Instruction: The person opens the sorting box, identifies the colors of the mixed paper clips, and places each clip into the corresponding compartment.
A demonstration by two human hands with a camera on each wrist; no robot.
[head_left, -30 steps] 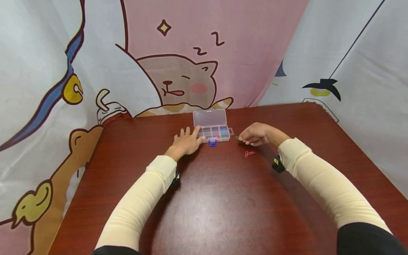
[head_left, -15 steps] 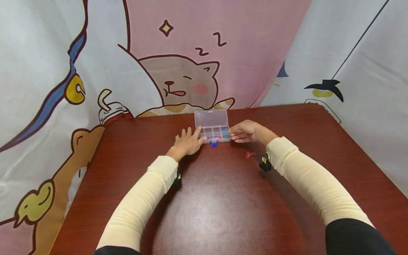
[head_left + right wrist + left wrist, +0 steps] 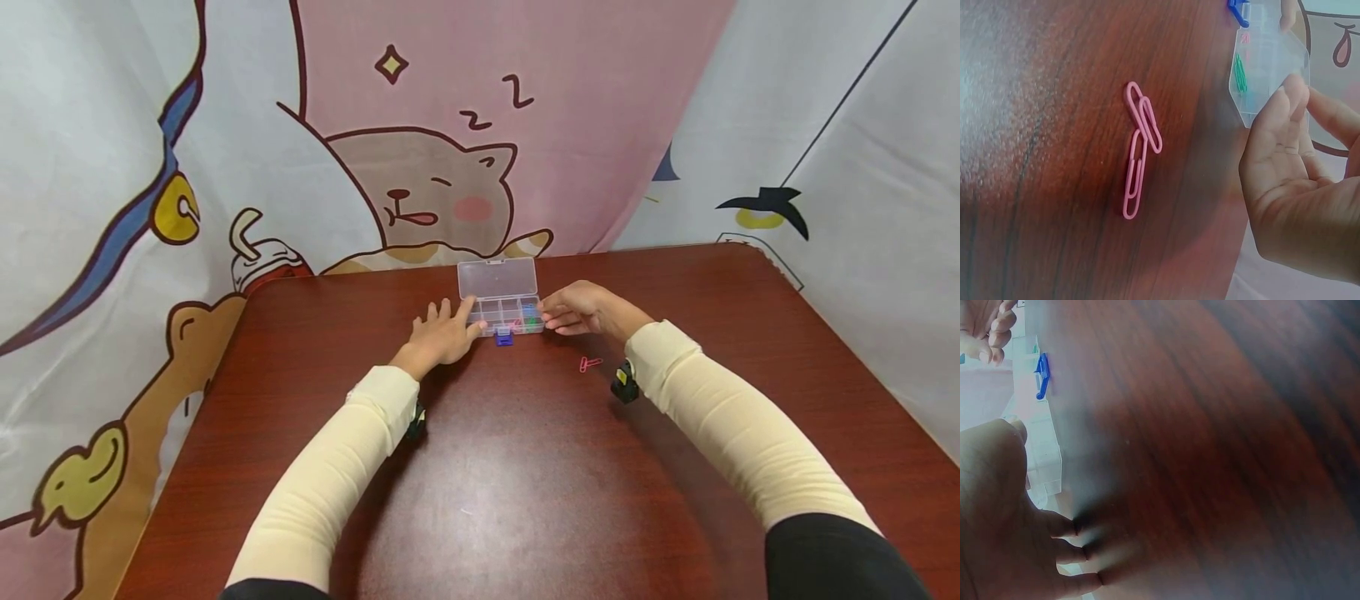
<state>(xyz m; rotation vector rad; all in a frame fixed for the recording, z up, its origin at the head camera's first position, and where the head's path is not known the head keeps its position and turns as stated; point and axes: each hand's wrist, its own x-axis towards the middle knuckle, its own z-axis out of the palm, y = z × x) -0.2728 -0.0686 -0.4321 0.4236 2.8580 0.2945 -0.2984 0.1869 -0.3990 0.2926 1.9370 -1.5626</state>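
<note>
A clear plastic compartment box (image 3: 491, 316) stands on the table with its lid (image 3: 497, 278) raised at the back. Green paper clips (image 3: 1240, 74), pink ones (image 3: 1245, 39) and blue ones (image 3: 528, 308) lie in compartments toward its right end. My left hand (image 3: 438, 337) is spread out, its thumb and index finger touching the box's left end. At the right end is my right hand (image 3: 592, 310), fingertips beside the wall, with no clip visible between them. Two pink paper clips (image 3: 1135, 153) lie overlapping on the table, nearer me than the right hand.
The box's blue latch (image 3: 503, 337) hangs down at the front. Behind the brown wooden table (image 3: 480, 467) hangs a printed cloth (image 3: 600, 125) with cartoon animals. Dark wrist cameras sit under both sleeves.
My right hand has moved left to the box with a green paper clip and let it go; the green clip now lies with the others. My left hand stays at the box.
</note>
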